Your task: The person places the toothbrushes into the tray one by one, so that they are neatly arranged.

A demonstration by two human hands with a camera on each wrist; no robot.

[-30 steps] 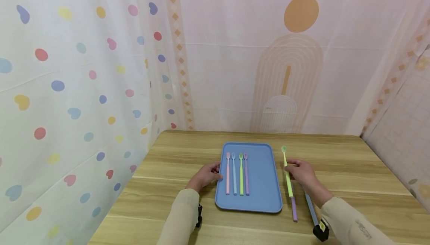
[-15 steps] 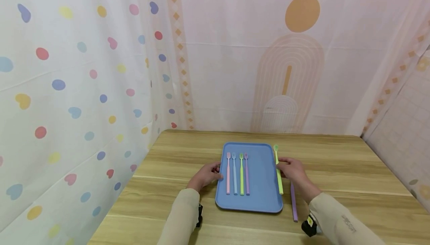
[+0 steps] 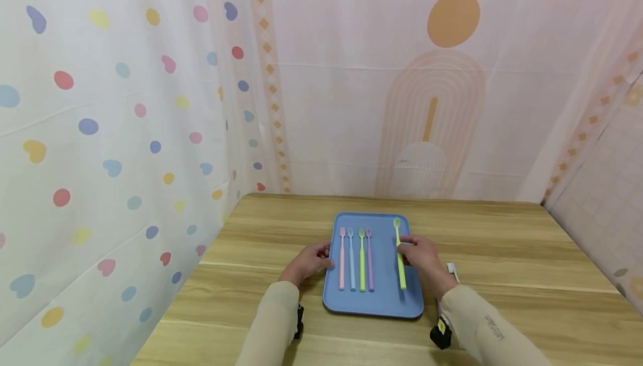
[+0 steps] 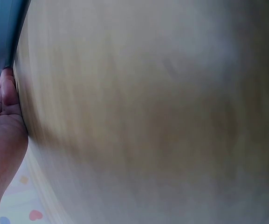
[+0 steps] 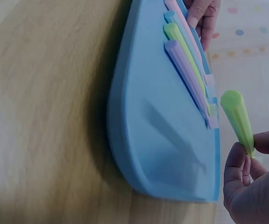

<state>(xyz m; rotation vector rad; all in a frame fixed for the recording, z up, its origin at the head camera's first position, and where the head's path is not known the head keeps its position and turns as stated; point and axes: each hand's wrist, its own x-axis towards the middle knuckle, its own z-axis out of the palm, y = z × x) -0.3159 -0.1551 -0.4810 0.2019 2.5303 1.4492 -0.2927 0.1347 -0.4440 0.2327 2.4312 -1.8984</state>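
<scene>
In the head view, my right hand (image 3: 421, 255) pinches a yellow-green toothbrush (image 3: 402, 274) between thumb and fingers, over the right part of a blue tray (image 3: 384, 310). The right wrist view shows the toothbrush's handle (image 5: 238, 114) raised above the tray, its shadow falling on the tray floor. My left hand (image 3: 307, 263) holds the tray's left rim, thumb on top and fingers against the outer side. Side by side on the tray's left half lie a pink toothbrush (image 3: 342, 268), a light blue one (image 3: 352, 268), a green one (image 3: 362, 268) and a purple one (image 3: 370, 268).
On the wooden table (image 3: 517, 243), right of the tray, a white-bristled toothbrush head (image 3: 451, 268) shows beyond my right wrist. My forearm mostly hides the handles lying there. Patterned curtains (image 3: 341, 104) hang behind the table and along its sides.
My right hand has carried the yellow-green toothbrush leftward from beside the tray to above its right part. The left hand has stayed at the rim.
</scene>
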